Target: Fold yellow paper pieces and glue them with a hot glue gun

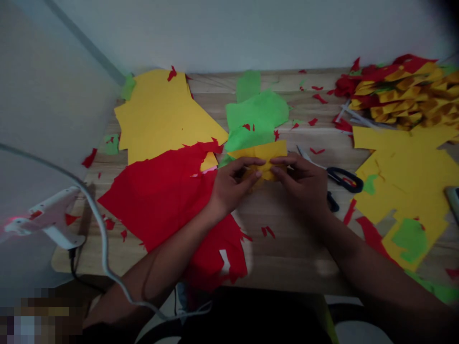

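The person's left hand [234,184] and right hand [304,179] meet above the wooden surface [287,253], each with thumb and index finger drawn close together. Between them they pinch a small yellow piece [258,151], the fingertips of both hands gathered near its lower middle, the left and right close to each other. The piece spreads out behind the fingers, just in front of the green sheets [256,112].

Beside the right hand lie scissors [344,180] with dark handles, partly hidden by that hand. Left of the green sheets is a large yellow sheet [158,114], its near edge covered by a red sheet [161,196] that reaches under the left forearm. To the right, a cut yellow sheet [412,167] carries green scraps [410,239], and behind it sits a heap of yellow and red pieces [405,95]. Small red scraps [320,99] are scattered about.

At the left end of the surface is a white glue gun [57,217] with a black cord [72,267]; a pale cable [102,224] loops in front of it and across the left forearm.
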`<state>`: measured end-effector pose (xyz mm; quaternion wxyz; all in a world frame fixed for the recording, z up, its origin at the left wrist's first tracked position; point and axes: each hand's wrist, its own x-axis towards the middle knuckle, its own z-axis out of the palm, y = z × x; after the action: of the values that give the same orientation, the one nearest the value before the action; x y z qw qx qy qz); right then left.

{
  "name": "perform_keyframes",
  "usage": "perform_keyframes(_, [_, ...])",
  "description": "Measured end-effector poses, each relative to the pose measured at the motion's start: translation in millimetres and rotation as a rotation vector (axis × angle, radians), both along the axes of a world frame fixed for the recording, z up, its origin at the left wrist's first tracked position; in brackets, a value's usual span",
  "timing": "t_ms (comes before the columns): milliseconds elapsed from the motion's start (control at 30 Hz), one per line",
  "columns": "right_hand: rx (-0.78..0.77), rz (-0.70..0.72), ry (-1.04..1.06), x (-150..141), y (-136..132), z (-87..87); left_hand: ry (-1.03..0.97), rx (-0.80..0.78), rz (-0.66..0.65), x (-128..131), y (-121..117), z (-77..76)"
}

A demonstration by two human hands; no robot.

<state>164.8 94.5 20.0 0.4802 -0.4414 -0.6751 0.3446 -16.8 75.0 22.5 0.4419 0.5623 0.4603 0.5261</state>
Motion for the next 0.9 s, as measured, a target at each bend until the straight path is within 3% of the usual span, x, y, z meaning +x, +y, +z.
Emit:
perform_keyframes(300, [-0.017,0.077,-0.068,1,-1,-2.8,0.069,0.024,0.173,-4,2,0.5])
perform_keyframes(500, [0.090,0.064,-0.126,0,-3,4.4,-0.049,-0.063,0.146,-6,4,3.1])
perform_keyframes(700, [0.118,0.186,-0.095,-3,-4,10.3,-0.128,-0.199,0.061,-10,6,4.0])
perform_keyframes(900, [0.025,0.059,-0.048,-2,-5,5.2,-0.139,-0.156,0.067,-9,6,5.3])
